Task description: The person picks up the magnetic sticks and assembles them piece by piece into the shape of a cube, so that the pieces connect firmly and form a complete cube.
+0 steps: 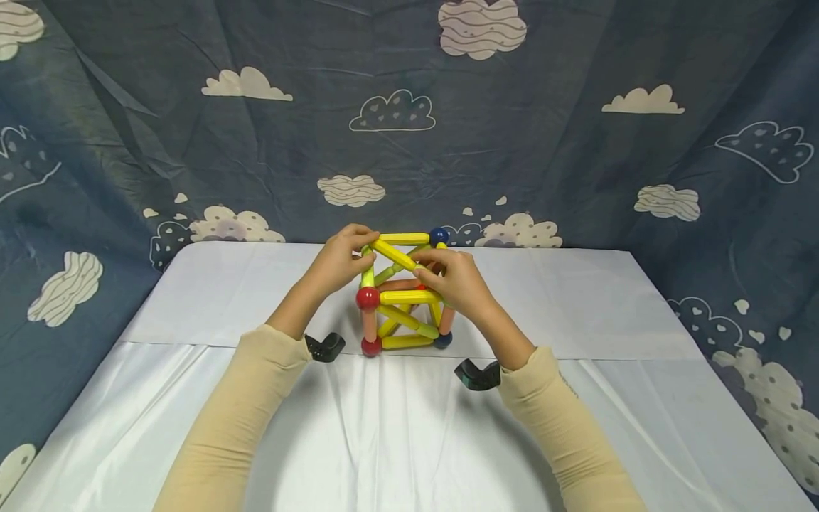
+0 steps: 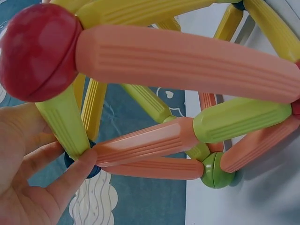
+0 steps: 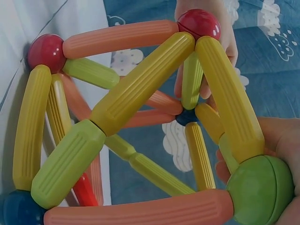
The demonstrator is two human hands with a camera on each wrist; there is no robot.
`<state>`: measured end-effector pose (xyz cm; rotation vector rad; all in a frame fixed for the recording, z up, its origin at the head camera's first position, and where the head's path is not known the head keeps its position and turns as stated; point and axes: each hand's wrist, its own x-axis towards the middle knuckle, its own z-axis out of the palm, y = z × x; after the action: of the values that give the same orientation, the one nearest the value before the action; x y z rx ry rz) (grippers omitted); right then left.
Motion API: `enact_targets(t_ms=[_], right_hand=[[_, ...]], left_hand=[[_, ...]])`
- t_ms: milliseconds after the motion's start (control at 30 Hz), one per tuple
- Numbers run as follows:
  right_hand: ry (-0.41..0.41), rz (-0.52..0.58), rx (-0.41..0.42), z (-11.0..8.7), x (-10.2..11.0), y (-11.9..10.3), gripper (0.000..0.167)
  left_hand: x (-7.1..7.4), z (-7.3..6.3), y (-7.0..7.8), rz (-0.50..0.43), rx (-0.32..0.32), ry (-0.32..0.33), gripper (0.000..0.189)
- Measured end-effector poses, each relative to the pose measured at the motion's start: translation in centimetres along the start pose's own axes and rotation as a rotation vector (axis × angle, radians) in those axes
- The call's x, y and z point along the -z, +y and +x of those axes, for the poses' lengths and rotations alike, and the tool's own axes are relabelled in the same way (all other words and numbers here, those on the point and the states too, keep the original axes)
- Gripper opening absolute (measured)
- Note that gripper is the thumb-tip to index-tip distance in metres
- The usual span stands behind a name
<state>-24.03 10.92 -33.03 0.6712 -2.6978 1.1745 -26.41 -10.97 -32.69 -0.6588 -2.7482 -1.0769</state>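
A cube-like frame of plastic magnetic rods and balls stands on the white table. At its upper near left is a red ball, joined to a yellow rod along the front. My left hand pinches a light green rod at the upper left, its fingertips beside a dark blue ball. Over the top, a yellow rod runs diagonally toward my right hand. The right fingers curl round a light green rod beside a green ball, which the hand hides in the head view.
White cloth covers the table. A dark blue cloud-patterned curtain hangs behind and at both sides. Black camera mounts jut from both wrists, close to the front of the frame. Diagonal rods cross the frame's sides.
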Motion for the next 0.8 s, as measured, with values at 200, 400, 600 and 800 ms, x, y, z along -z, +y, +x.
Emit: enact_targets(t_ms=[200,400,600,800], right_hand=[[0.019,0.015,0.016,-0.06,-0.01,0.11,0.023],[0.026,0.016,0.011,-0.05,-0.05,0.16,0.023],[0.006,-0.004,0.03,0.14,0.05,0.04,0.024],[-0.04,-0.056,-0.006,0.44,0.13,-0.17,0.028]], left_hand=[[-0.22,-0.03,-0.13,0.017,-0.001,-0.017,0.04],[-0.61,-0.17,-0.29,-0.007,0.011,-0.017,0.039],[-0.67,-0.24,-0.52,-0.044,0.014,-0.032,0.033],[-0.76,-0.31,-0.71,-0.06,0.008,-0.03,0.032]])
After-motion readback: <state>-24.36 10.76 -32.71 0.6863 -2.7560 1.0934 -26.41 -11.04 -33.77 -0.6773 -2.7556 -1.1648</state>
